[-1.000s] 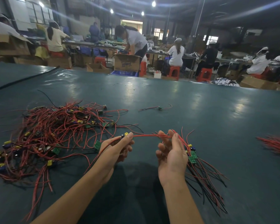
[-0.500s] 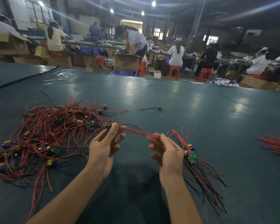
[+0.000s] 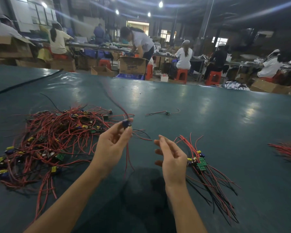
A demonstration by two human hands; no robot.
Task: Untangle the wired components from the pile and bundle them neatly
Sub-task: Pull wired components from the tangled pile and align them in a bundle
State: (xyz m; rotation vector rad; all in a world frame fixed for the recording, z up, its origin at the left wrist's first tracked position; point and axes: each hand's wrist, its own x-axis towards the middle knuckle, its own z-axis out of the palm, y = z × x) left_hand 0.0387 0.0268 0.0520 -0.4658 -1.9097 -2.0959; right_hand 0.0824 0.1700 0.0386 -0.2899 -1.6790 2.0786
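Pinching a small blue component [image 3: 126, 123] between thumb and fingers [image 3: 124, 135], left hand [image 3: 111, 147] holds it above the green tabletop [image 3: 225, 115]. Its red wires trail upward, blurred, and hang down past the palm. Right hand [image 3: 172, 157] is near it, not touching, with fingers loosely curled and holding nothing. Tangled pile [image 3: 54, 140] lies left of the left hand, sorted bundle [image 3: 202, 165] just right of the right hand. One stray wired piece [image 3: 166, 113] lies farther back.
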